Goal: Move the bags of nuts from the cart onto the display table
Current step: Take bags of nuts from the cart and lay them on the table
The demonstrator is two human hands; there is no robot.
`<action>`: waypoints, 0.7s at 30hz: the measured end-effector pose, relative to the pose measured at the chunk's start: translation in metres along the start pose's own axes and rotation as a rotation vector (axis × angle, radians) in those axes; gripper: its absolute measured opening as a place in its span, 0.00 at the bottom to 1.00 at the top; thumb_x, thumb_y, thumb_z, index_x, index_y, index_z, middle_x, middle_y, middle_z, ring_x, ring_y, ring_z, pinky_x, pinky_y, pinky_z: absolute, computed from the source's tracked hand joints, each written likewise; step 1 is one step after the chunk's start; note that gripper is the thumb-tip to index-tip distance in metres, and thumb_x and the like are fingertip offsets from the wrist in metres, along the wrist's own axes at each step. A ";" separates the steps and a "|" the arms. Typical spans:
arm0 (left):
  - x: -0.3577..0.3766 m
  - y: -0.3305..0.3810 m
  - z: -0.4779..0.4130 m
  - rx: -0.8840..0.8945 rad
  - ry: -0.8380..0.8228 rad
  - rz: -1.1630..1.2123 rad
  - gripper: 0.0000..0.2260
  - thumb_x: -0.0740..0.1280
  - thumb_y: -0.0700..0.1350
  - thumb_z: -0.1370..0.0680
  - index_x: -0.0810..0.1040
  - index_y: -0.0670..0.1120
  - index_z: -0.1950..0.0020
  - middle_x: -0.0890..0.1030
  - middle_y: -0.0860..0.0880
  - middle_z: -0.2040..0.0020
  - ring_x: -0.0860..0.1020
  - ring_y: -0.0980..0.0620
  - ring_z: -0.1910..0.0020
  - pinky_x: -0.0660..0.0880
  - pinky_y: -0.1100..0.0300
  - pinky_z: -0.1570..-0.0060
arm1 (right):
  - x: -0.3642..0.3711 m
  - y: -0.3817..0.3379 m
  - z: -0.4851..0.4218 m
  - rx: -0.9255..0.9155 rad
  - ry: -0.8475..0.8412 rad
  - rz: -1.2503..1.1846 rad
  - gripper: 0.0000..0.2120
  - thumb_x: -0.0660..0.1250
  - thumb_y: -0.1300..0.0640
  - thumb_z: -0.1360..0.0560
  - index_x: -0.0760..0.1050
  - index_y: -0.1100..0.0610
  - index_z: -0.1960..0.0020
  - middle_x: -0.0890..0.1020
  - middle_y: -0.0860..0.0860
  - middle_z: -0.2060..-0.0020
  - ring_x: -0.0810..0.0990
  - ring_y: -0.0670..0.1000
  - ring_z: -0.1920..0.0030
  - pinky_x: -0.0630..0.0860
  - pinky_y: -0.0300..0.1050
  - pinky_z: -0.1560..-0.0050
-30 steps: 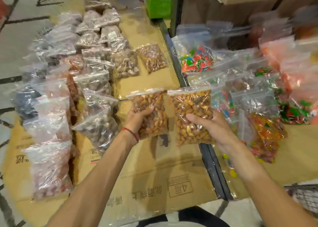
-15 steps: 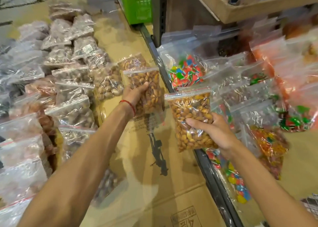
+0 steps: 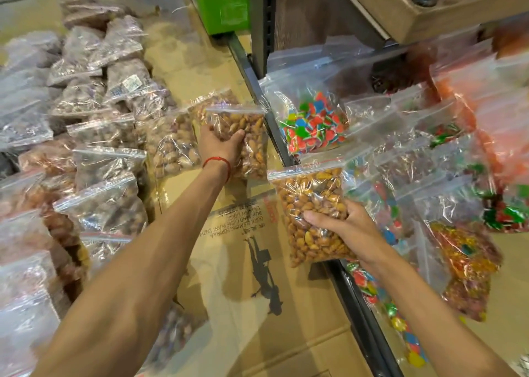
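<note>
Rows of crinkled, glossy clear zip bags [image 3: 106, 205] lay on the flat, cardboard-covered display table [image 3: 237, 305]. The left hand [image 3: 219, 145], fingers curled, gripped a lumpy bag of tan nuts [image 3: 252, 125] low at the row's far end, overlapping another nut bag [image 3: 213, 102]. The right hand [image 3: 343, 225] clutched a second nut bag [image 3: 309, 199] above the black metal rail [image 3: 352, 296], beside bags of bright candy [image 3: 312, 122].

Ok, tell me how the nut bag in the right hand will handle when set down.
Probably floppy: the nut bag is thin clear film, creased around the right hand gripping it. Likely heavy for its size, being packed nearly full. It should slump flat rather than roll, though glossy film may slide on the cardboard.
</note>
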State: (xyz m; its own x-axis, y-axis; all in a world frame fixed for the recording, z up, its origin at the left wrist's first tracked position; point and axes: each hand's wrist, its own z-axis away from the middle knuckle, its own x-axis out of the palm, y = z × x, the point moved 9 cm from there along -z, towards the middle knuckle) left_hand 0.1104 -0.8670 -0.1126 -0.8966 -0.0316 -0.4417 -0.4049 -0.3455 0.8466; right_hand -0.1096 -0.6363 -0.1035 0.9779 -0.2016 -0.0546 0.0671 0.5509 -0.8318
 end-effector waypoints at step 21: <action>-0.076 -0.052 0.171 0.564 -0.031 -0.975 0.25 0.57 0.61 0.16 0.71 0.47 0.26 0.75 0.48 0.32 0.72 0.46 0.33 0.73 0.47 0.33 | 0.079 -0.072 -0.065 -0.179 -0.279 0.180 0.16 0.77 0.48 0.24 0.74 0.48 0.41 0.82 0.43 0.47 0.83 0.42 0.44 0.79 0.42 0.45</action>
State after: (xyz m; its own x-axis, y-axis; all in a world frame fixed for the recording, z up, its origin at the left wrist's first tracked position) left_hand 0.1687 -0.6862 -0.0725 -0.1537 0.0464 -0.9870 -0.9510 0.2643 0.1605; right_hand -0.0503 -0.7448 -0.0839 0.9889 0.1274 -0.0766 -0.1221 0.4023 -0.9073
